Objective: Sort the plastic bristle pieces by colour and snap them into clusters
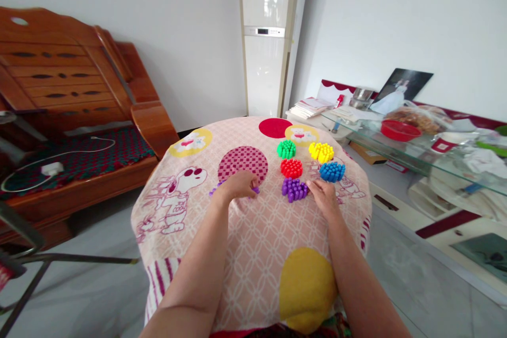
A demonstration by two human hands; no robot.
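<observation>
Small purple pieces stand in a cluster (294, 189) on the cloth-covered table (257, 243). My right hand (322, 193) touches the right edge of this cluster, its fingers closed; anything between the fingertips is too small to make out. Over the dark pink circle, my left hand (241, 186) has its fingers curled at a purple piece (255, 190). More purple pieces (214, 190) show on the left side of that hand, partly covered by it. Behind the purple cluster are red pieces (291, 168), green pieces (286, 149), yellow pieces (321, 152) and blue pieces (332, 171).
A wooden bench (59, 79) with a white charger (52, 169) is at the left. To the right, a glass-topped cabinet (372, 129) bears a red bowl (401, 130), papers, a cup and bags. A tall white appliance (263, 74) stands behind the table.
</observation>
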